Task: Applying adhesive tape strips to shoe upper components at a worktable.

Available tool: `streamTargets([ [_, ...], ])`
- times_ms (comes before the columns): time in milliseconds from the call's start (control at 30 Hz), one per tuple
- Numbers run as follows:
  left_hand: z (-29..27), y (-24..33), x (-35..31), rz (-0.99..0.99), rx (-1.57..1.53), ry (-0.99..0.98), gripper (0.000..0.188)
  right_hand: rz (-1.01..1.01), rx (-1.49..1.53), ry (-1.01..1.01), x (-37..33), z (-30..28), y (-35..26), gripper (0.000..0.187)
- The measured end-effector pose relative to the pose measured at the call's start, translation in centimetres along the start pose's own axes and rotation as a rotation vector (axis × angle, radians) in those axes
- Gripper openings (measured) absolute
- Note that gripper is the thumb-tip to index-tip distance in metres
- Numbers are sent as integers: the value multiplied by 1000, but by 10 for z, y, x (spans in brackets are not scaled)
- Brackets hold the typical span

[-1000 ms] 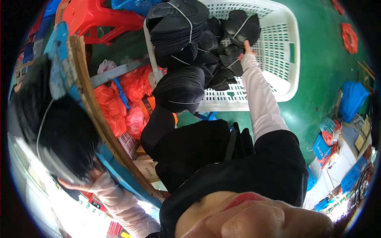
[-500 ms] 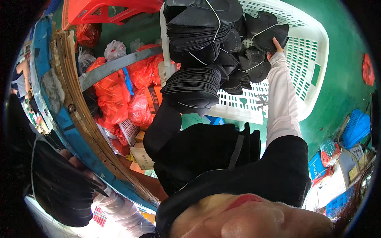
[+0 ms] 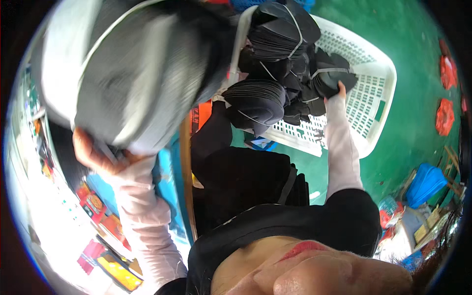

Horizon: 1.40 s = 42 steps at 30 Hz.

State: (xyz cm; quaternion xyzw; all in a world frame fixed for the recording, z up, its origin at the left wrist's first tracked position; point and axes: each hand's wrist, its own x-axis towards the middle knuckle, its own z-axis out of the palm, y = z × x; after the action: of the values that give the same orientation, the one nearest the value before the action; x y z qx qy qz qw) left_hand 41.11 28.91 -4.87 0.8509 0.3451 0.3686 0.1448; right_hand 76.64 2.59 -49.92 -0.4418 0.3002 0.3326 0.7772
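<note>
Your left hand [image 3: 96, 152] is raised close to the camera, fingers curled tight under a big tied bundle of dark flat pieces [image 3: 132, 73] — blurred, and so near that it fills the upper left of the view. Your right hand [image 3: 339, 91] reaches out to the white plastic basket [image 3: 373, 98] on the green floor [image 3: 418, 49]; its fingers press the edge of a smaller dark bundle [image 3: 334, 78] at the top of the heap, though you cannot tell whether they are closed round it or only touching. More tied bundles [image 3: 255, 101] are stacked against the basket's left side, some hanging over its near rim. The right half of the basket shows bare lattice, so there is room there; the left half is crowded. Beyond the basket's far and right rims the floor lies open, with red pieces [image 3: 445, 115] well apart toward the right edge and a blue bag [image 3: 425, 182] lower right. A wooden edge [image 3: 186, 172] runs just left of your dark apron [image 3: 246, 182], hemming the left side. Compared with half a second ago, the large bundle has come up from below the edge into your raised left hand and now hides the red bags and the surface that showed before — the right hand stays at the same spot on the heap.
</note>
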Motion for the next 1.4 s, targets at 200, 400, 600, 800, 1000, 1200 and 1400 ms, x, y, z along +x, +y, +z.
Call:
streamTargets([
  [200,9,-2,19,-560,-836,116,36,117,213,69,-167,-4,-22,52],
  [400,8,22,43,-630,-1777,-164,42,-180,20,-560,-308,60,-100,61],
  [600,4,29,38,-553,-1664,-127,47,-613,-71,-671,-469,210,-142,67],
  [800,0,-7,29,-296,-1348,34,56,-1914,-858,-989,-577,337,-58,105],
  [1000,12,20,41,-508,-1342,-76,57,-621,-838,-1609,-636,385,80,83],
  [1200,3,31,31,-544,-1688,-91,62,278,-1293,-1202,-644,371,204,52],
  [1400,1,10,36,-560,-1561,-145,48,-193,-1341,-1481,-615,345,133,77],
])
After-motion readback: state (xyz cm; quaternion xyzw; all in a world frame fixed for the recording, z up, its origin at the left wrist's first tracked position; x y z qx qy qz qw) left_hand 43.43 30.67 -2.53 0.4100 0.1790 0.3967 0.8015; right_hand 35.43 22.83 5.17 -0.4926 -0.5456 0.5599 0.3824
